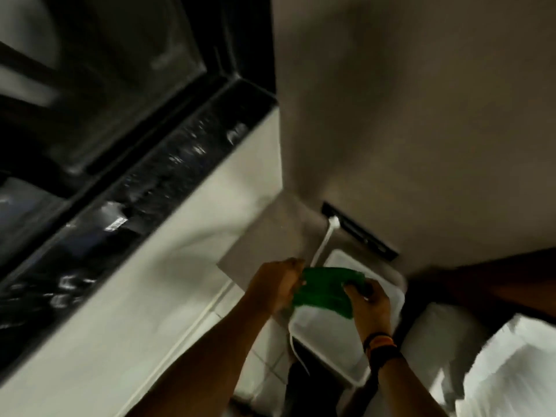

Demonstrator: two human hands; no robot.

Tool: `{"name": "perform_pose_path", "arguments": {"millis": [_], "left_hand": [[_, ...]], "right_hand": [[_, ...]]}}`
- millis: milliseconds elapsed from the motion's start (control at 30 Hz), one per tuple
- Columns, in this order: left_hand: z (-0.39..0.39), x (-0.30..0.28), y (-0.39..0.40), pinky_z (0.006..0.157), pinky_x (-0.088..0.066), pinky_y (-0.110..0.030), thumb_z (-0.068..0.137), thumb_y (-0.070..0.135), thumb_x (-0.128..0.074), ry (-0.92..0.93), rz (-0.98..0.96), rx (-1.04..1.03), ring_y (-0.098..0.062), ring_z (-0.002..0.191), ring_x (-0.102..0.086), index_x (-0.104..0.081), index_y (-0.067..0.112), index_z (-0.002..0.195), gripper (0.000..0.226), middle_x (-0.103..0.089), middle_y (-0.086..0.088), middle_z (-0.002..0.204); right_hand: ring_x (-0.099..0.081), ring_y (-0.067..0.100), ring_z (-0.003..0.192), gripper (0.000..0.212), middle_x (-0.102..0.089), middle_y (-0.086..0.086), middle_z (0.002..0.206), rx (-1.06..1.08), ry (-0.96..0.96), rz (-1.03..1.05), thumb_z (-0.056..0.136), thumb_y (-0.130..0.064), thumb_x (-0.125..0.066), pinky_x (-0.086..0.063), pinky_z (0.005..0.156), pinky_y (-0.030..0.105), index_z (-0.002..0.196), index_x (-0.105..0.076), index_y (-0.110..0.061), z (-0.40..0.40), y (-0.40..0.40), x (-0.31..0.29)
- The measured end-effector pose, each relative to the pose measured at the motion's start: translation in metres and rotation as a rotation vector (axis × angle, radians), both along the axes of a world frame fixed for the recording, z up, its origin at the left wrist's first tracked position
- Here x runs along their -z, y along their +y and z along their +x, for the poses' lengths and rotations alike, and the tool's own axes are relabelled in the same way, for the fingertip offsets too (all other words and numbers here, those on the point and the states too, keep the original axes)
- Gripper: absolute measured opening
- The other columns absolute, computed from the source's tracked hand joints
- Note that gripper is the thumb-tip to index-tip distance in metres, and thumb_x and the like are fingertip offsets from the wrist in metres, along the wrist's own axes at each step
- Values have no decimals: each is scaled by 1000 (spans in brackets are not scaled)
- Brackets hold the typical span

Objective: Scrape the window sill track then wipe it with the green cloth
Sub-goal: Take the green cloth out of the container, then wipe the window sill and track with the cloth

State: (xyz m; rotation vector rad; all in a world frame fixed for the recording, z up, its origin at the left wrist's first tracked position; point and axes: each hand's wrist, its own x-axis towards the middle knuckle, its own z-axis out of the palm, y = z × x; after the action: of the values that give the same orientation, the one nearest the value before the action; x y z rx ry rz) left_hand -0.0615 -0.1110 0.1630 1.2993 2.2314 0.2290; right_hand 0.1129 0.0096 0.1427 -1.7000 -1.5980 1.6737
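Observation:
The green cloth [326, 291] is stretched between both hands low in the frame, above a white bin lid. My left hand [275, 285] grips its left edge and my right hand [368, 299] grips its right edge. The dark window sill track [144, 191] runs diagonally across the left side, up and to the left of my hands, with glints on its black surface. No scraper is visible. The picture is blurred by motion.
A white bin [337, 341] stands under my hands. A white cable [323, 245] plugs into a dark wall socket strip [361, 231]. White wall [150, 281] lies below the sill. White bedding [511, 365] sits at the lower right.

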Motion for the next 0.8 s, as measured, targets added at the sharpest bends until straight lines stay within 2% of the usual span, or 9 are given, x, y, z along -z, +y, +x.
{"name": "perform_pose_path", "arguments": {"millis": [133,267,367,400,467,533,633,733,800], "left_hand": [[-47,-100,-47,84,-54,-41,100,42,-54,23,43,-202,-30,97,-67,-56,19,120,30,-68,-7,112],[-65,-159,-104,80,-52,-42,99,45,-51,115,203,-402,-33,96,-66,-54,20,112,29,-68,-9,109],[-68,-180,-158,78,-52,-42,97,47,-50,182,286,-554,-33,94,-66,-53,24,112,28,-69,-8,109],[-69,-181,-179,79,-53,-41,97,47,-50,197,332,-612,-31,95,-67,-54,25,115,28,-69,-7,111],[-69,-180,-216,81,-55,-40,98,48,-50,199,375,-750,-28,96,-68,-55,27,120,31,-71,-4,111],[-68,-175,-244,79,-57,-40,97,53,-49,207,361,-870,-28,92,-70,-55,27,116,32,-73,-3,105],[-62,-168,-283,78,-57,-40,99,56,-41,287,332,-1029,-25,92,-70,-54,30,117,34,-74,1,105],[-50,-155,-322,90,-54,-35,104,43,-38,442,367,-1091,-22,108,-64,-52,30,138,40,-68,0,119],[-42,-142,-355,108,-45,-37,104,42,-34,568,314,-1073,-25,130,-54,-47,21,148,51,-60,-3,140]], "right_hand": [[-64,37,98,11,-66,19,103,-52,272,-9,88,-6,-67,-52,90,51,97,-63,-10,-83,-22,-93],[-63,32,102,19,-65,14,111,-337,433,84,92,-13,-62,-53,92,45,111,-60,-16,-161,-61,-165],[-63,24,102,23,-65,9,110,-731,510,269,94,-13,-59,-54,87,23,117,-59,-15,-216,-103,-210],[-63,17,102,24,-65,4,111,-863,509,314,95,-17,-59,-53,88,18,119,-59,-18,-233,-122,-223],[-62,13,109,29,-66,0,120,-1118,487,424,94,-27,-60,-52,95,27,123,-61,-22,-265,-160,-240],[-61,20,114,34,-65,2,126,-1279,437,626,95,-30,-59,-50,99,36,127,-61,-23,-291,-191,-247],[-60,31,115,35,-64,8,128,-1470,284,1034,96,-30,-53,-49,97,39,131,-58,-29,-332,-243,-251],[-55,30,122,38,-61,6,132,-1667,113,1353,96,-26,-50,-41,101,40,133,-56,-30,-368,-283,-243],[-55,31,117,35,-62,7,124,-1643,-15,1513,93,-22,-52,-41,97,42,127,-58,-24,-385,-298,-235]]}}
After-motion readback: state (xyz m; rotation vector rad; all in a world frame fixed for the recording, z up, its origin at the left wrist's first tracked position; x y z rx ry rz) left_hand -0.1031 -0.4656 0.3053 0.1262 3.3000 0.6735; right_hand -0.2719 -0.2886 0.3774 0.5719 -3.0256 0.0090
